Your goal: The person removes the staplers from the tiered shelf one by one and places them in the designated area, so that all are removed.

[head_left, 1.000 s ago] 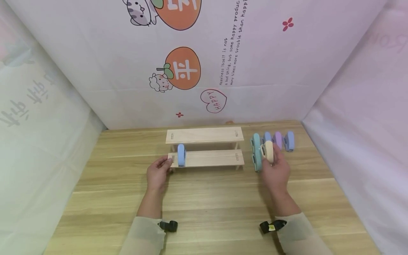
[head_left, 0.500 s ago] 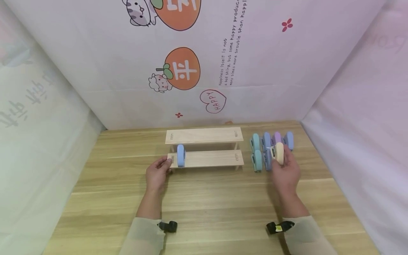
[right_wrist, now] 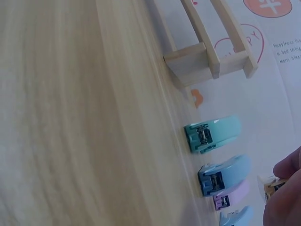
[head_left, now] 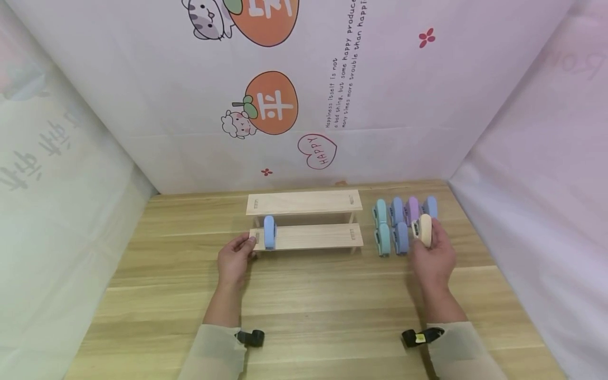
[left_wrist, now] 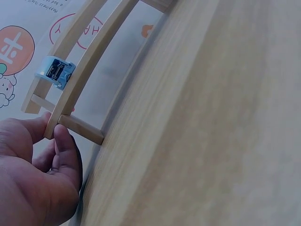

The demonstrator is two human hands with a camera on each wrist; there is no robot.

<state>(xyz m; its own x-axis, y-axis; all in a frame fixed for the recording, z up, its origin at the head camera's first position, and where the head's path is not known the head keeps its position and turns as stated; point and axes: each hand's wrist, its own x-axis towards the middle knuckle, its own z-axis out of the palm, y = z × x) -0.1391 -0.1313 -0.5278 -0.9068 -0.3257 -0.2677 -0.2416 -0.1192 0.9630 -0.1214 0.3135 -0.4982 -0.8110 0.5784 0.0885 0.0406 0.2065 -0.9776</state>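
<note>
My left hand [head_left: 234,261] pinches the left end of the lower tier of a pale two-tier wooden rack [head_left: 313,236], thumb above and fingers beneath. Close by, a light blue mini stapler [head_left: 269,232] stands across that tier. My right hand [head_left: 434,261] holds a cream mini stapler [head_left: 425,230] between thumb and fingers, at the near right of the stapler group. In the right wrist view only part of this hand [right_wrist: 287,197] shows at the edge. Left of the cream one are a blue stapler [head_left: 400,237] and a teal stapler [head_left: 383,240].
Behind them is a row of staplers: teal [head_left: 380,212], blue [head_left: 396,211], purple [head_left: 411,211] and blue [head_left: 429,207]. The rack's upper tier [head_left: 304,202] stands at the back. White printed cloth [head_left: 380,148] surrounds the wooden table [head_left: 309,311].
My right hand has carried the cream stapler rightward, past the teal and blue front staplers, which now show uncovered. My left hand and the rack have stayed put.
</note>
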